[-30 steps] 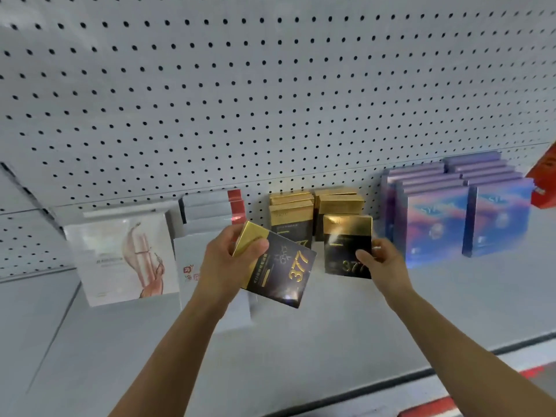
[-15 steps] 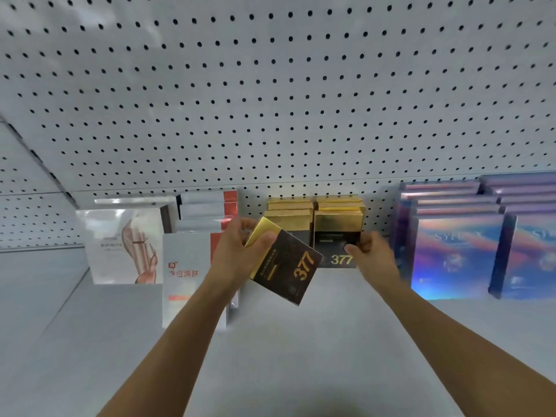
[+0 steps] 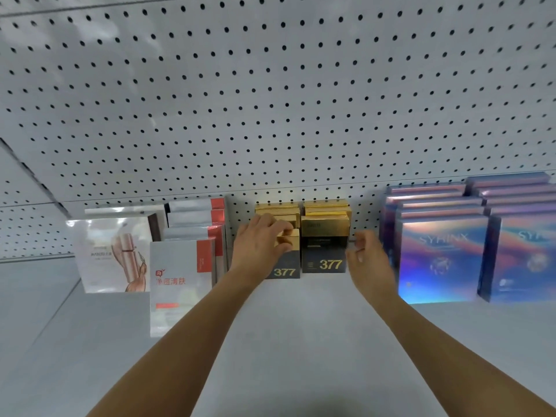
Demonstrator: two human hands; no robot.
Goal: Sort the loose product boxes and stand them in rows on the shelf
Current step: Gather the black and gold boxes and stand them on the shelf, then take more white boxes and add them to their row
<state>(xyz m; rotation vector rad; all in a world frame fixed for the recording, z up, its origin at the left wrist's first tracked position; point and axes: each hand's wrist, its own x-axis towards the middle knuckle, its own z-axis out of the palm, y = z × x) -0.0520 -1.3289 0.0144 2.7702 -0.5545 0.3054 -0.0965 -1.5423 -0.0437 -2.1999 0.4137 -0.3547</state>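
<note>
Two rows of black-and-gold "377" boxes stand against the pegboard. My left hand (image 3: 261, 242) grips the gold top of the front box of the left row (image 3: 287, 267), which stands upright on the shelf (image 3: 301, 341). The front box of the right row (image 3: 324, 251) stands upright beside it. My right hand (image 3: 368, 260) hovers just right of that box, fingers relaxed, holding nothing.
Left of the 377 rows stand white-and-red boxes (image 3: 180, 284) and a white box with a pink figure (image 3: 111, 254). Iridescent purple boxes (image 3: 442, 257) stand in two rows at the right. The grey pegboard (image 3: 270, 100) backs the shelf.
My left hand turned its tilted 377 box upright and set it at the front of the left row. My right hand let go of the right row's front box and drew back slightly.
</note>
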